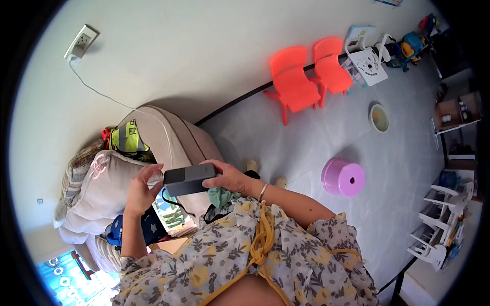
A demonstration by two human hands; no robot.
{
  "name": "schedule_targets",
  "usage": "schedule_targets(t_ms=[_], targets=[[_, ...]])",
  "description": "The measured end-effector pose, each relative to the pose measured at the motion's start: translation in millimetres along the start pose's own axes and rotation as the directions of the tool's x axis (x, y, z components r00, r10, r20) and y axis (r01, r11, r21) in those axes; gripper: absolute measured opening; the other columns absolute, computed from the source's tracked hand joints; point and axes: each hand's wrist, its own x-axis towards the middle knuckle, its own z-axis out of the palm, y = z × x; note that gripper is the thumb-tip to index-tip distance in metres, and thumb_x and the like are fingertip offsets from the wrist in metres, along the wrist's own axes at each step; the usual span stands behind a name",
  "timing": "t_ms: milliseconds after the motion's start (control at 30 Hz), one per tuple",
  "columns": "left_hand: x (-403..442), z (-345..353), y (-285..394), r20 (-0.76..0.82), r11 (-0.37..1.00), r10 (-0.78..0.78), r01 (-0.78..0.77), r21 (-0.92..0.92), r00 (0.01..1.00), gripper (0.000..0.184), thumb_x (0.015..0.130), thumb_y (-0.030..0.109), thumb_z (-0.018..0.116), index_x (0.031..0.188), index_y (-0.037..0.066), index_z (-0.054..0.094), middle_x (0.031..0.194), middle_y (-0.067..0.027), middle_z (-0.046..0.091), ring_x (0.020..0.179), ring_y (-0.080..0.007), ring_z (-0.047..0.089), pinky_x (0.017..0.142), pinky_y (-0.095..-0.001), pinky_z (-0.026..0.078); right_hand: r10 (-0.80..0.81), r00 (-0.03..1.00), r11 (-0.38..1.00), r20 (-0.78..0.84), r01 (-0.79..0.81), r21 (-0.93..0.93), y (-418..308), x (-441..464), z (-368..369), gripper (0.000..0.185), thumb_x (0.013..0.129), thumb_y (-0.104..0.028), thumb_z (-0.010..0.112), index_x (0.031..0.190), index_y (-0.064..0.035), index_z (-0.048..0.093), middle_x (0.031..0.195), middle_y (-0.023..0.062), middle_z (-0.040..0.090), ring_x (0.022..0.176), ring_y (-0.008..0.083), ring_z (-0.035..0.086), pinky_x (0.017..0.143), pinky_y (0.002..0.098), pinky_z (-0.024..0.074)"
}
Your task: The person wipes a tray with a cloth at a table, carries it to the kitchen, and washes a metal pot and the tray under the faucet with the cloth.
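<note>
A dark grey box-shaped device (190, 179) is held up in front of my body, above the sofa's edge. My right hand (228, 178) grips its right end, thumb on the near side and fingers behind. At the device's left end is my left hand (142, 189), with thumb and fingers apart; whether it touches the device is hard to tell. A black cable (172, 202) loops below the device. A thin white cable (109, 97) runs from the wall outlet (81, 43) down behind the device. Beneath my right hand lies a green cloth (222, 197).
The beige sofa (191, 140) bears a pillow (104, 176), a yellow vest (125, 136) and a blue bag (148, 227). Two red chairs (295, 87) stand along the wall. A purple stool (343, 177) and a pale bin (378, 118) are on the floor. White chairs (434, 229) stand at the right.
</note>
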Motion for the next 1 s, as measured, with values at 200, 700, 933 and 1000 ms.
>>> schedule_targets(t_ms=[200, 700, 933, 1000], targets=[[2, 3, 15, 0.136, 0.991, 0.132, -0.127, -0.045, 0.982, 0.067, 0.062, 0.004, 0.073, 0.125, 0.0, 0.05, 0.124, -0.0179, 0.053, 0.117, -0.0327, 0.048, 0.101, -0.0386, 0.035, -0.046, 0.998, 0.988, 0.037, 0.05, -0.143, 5, 0, -1, 0.066, 0.068, -0.024, 0.078, 0.124, -0.0079, 0.048, 0.109, 0.0067, 0.055, 0.102, 0.0178, 0.051, 0.091, 0.0294, 0.0413], [27, 22, 20, 0.32, 0.907, 0.21, -0.307, 0.289, 0.924, 0.068, 0.053, 0.022, 0.081, 0.115, 0.006, 0.058, 0.108, -0.0104, 0.06, 0.106, -0.0284, 0.053, 0.094, -0.0392, 0.038, -0.079, 0.996, 0.946, 0.028, 0.084, -0.313, -1, 3, 1, 0.064, 0.066, -0.024, 0.079, 0.122, -0.0096, 0.05, 0.106, 0.0055, 0.055, 0.099, 0.0157, 0.052, 0.09, 0.0286, 0.0417], [32, 30, 12, 0.344, 0.899, 0.224, -0.329, 0.288, 0.912, 0.06, 0.052, 0.02, 0.079, 0.108, 0.008, 0.059, 0.102, -0.0078, 0.061, 0.103, -0.0262, 0.055, 0.092, -0.0391, 0.038, -0.096, 0.992, 0.892, 0.075, 0.12, -0.435, 6, 11, 0, 0.071, 0.066, -0.02, 0.078, 0.128, -0.0104, 0.045, 0.113, 0.0102, 0.056, 0.102, 0.018, 0.054, 0.09, 0.0303, 0.0434], [34, 26, 2, 0.382, 0.878, 0.185, -0.327, 0.35, 0.905, 0.055, 0.054, 0.017, 0.077, 0.105, 0.01, 0.059, 0.102, -0.007, 0.061, 0.102, -0.0249, 0.055, 0.093, -0.0393, 0.037, -0.104, 0.994, 0.901, 0.034, 0.108, -0.421, 3, 6, 4, 0.074, 0.066, -0.019, 0.078, 0.13, -0.0101, 0.042, 0.117, 0.0134, 0.055, 0.103, 0.0195, 0.055, 0.089, 0.0314, 0.0442]])
